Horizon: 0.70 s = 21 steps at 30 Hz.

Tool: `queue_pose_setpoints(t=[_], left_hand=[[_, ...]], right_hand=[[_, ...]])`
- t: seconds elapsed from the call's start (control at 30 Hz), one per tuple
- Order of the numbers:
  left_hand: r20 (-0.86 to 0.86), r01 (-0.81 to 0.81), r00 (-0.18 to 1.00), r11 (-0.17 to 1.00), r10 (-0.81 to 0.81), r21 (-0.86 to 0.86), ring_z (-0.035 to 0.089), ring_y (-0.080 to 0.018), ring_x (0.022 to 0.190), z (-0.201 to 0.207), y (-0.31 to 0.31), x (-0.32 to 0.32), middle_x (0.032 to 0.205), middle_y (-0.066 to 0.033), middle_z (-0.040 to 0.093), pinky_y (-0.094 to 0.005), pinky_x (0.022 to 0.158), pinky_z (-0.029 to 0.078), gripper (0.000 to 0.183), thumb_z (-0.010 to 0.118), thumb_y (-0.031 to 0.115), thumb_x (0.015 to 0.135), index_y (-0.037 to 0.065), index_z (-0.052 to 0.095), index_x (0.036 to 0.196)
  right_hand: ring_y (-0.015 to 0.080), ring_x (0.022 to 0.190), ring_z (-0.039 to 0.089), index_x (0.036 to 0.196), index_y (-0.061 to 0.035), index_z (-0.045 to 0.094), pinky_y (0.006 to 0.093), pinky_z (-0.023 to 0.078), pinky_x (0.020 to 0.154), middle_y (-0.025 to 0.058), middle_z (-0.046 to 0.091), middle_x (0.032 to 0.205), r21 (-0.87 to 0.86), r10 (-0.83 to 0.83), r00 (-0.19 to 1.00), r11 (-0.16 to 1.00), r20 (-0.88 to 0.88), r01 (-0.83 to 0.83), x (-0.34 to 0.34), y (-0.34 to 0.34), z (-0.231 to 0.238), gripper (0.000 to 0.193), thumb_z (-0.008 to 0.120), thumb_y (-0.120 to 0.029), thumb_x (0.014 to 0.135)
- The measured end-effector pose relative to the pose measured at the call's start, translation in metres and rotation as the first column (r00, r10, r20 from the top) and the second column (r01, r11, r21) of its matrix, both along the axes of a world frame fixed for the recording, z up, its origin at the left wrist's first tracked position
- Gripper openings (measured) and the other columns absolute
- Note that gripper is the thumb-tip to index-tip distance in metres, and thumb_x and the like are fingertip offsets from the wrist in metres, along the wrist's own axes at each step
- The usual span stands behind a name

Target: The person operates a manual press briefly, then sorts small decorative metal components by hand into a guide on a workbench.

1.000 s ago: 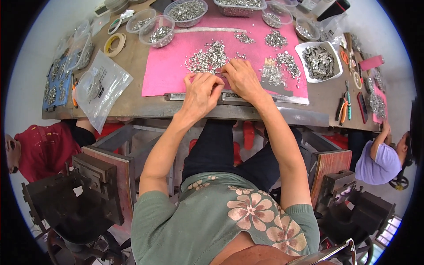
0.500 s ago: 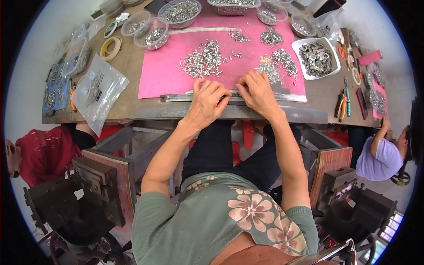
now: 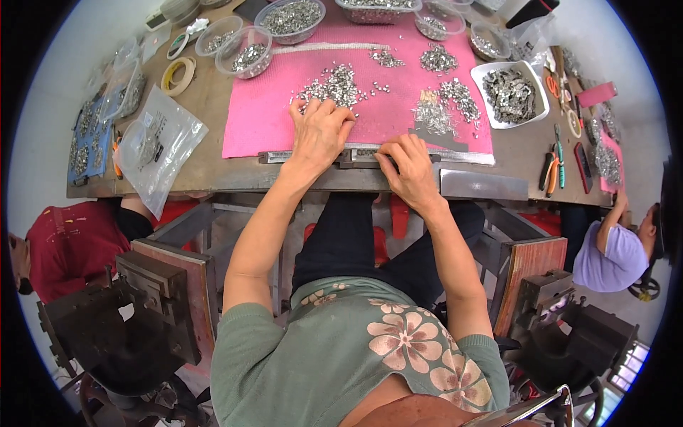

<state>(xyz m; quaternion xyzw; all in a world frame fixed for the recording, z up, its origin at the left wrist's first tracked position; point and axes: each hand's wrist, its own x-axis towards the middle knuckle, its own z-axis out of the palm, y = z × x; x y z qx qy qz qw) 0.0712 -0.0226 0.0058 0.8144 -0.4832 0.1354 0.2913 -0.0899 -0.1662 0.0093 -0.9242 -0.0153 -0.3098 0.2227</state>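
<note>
My left hand [image 3: 320,135] reaches over the near edge of a pile of small shiny metal pieces [image 3: 336,84] on the pink mat. Its fingers are bent and spread, fingertips down among the nearest pieces. My right hand [image 3: 409,167] is at the table's front edge, thumb and forefinger pinched together beside a short slotted metal bar [image 3: 359,154]. What lies between those fingers is too small to make out. Behind the short bar runs a long metal strip [image 3: 279,156], partly covered by my left wrist. Thin silvery pins [image 3: 432,117] lie beyond my right hand.
A white tray [image 3: 543,107] of flat metal pieces stands right of the mat [image 3: 249,128]. Round clear tubs [image 3: 269,60] line the back. Pliers [image 3: 548,172] lie at right, a plastic bag [image 3: 178,135] and tape roll [image 3: 166,84] at left. Two other people sit at either side.
My left hand has moved forward and left from the metal strip to the pile. My right hand has shifted slightly nearer to me. The short slotted bar is now more exposed.
</note>
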Motion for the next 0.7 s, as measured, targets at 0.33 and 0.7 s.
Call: queue_pose_setpoints(t=[0.33, 0.7], left_hand=[[-0.009, 0.058, 0.998, 0.998, -0.058, 0.038, 0.058, -0.0221, 0.094, 0.003, 0.01, 0.006, 0.088, -0.0018, 0.061, -0.0505, 0.101, 0.031, 0.006, 0.071, 0.017, 0.09, 0.012, 0.07, 0.094], [-0.068, 0.079, 0.995, 0.997, -0.077, 0.017, 0.057, -0.0224, 0.094, 0.003, 0.015, 0.006, 0.087, -0.0023, 0.06, -0.0484, 0.1, 0.032, 0.007, 0.071, 0.017, 0.091, 0.011, 0.071, 0.095]], right_hand=[[0.0256, 0.085, 0.058, 0.093, -0.0051, 0.067, 0.039, 0.045, 0.076, 0.0063, 0.062, 0.093, -0.078, -0.007, 0.998, 0.997, 0.058, 0.012, -0.005, 0.003, -0.002, 0.019, 0.078, -0.004, 0.078], [0.025, 0.087, 0.059, 0.096, -0.0068, 0.069, 0.0389, 0.043, 0.079, 0.0059, 0.061, 0.092, -0.007, 0.013, 1.0, 1.0, 0.003, -0.013, 0.027, -0.008, 0.003, 0.015, 0.074, -0.005, 0.082]])
